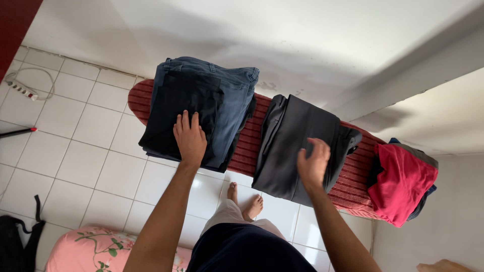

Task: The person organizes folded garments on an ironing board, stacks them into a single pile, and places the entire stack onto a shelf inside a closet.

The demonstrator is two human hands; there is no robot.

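Room: white floor tiles (pixel 96 151) and a white wall frame a long red striped ironing board (pixel 353 184), which serves as our surface and runs from upper left to lower right.
Nearest us: our bare feet (pixel 245 201) stand on the tiles just short of the board; a pink flowered cushion (pixel 85 249) and a black bag (pixel 15 242) lie at the lower left.
Left hand: our left hand (pixel 190 137) lies flat, fingers spread, palm down on the dark folded trousers (pixel 176 113); it grips nothing.
Left pile: those trousers sit on top of folded blue jeans (pixel 234 100), the stack covering the rounded end of the board and hanging a little over its near edge.
Right hand: our right hand (pixel 313 162) hovers open, fingers loosely curled and slightly blurred, just over the near part of the dark grey folded garment (pixel 297 141); we cannot tell whether it touches the cloth.
Step in hand: we judge this to be pressing and squaring finished folds.
Next move: it would call for an even, flat palm so the layers do not slide.
In the way: a red garment (pixel 401 184) over darker clothes crowds the far right end, leaving little free board.
Farther off: a white power strip (pixel 22 89) with its cord lies by the wall.
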